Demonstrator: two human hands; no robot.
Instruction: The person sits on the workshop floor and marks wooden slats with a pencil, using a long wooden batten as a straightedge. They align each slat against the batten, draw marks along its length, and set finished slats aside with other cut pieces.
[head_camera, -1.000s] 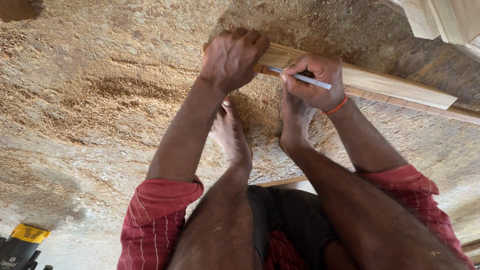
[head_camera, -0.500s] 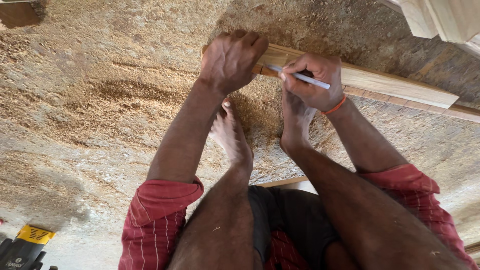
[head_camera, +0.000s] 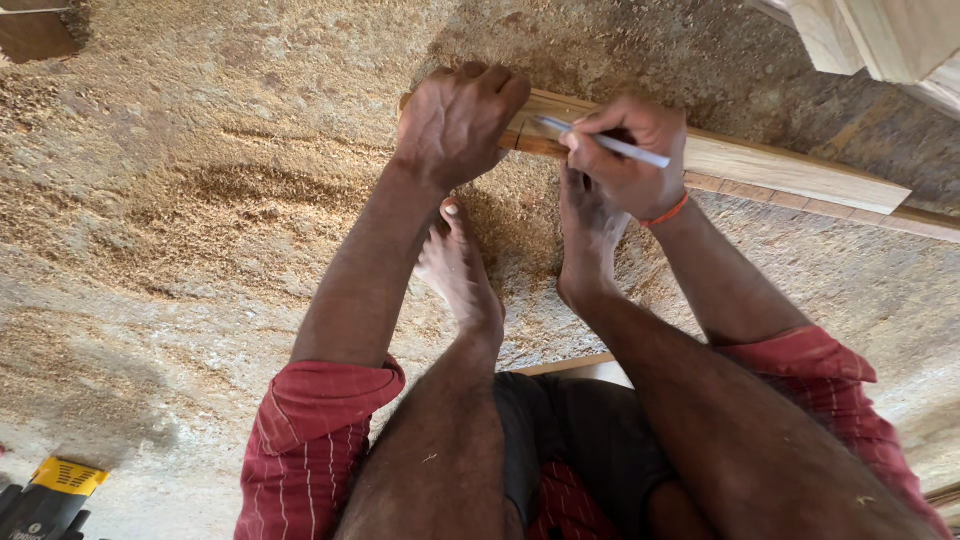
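A long pale wooden plank (head_camera: 780, 165) lies on the sawdust-covered floor, running from the upper middle to the right. My left hand (head_camera: 460, 120) presses down on the plank's left end, fingers curled over it. My right hand (head_camera: 630, 150) grips a white pen (head_camera: 605, 143) with its tip on the plank just beside my left hand. An orange band circles my right wrist. My two bare feet rest on the sawdust right below the plank, my right foot (head_camera: 590, 240) under my right hand, my left foot (head_camera: 460, 270) beside it.
Sawdust (head_camera: 200, 200) covers the floor all around. A yellow and black power tool (head_camera: 45, 495) sits at the bottom left corner. Pale timber pieces (head_camera: 880, 40) stand at the top right. A brown wooden block (head_camera: 35, 30) lies at the top left.
My right hand with the pen has shifted a little to the left along the plank. My left hand and feet stay in place.
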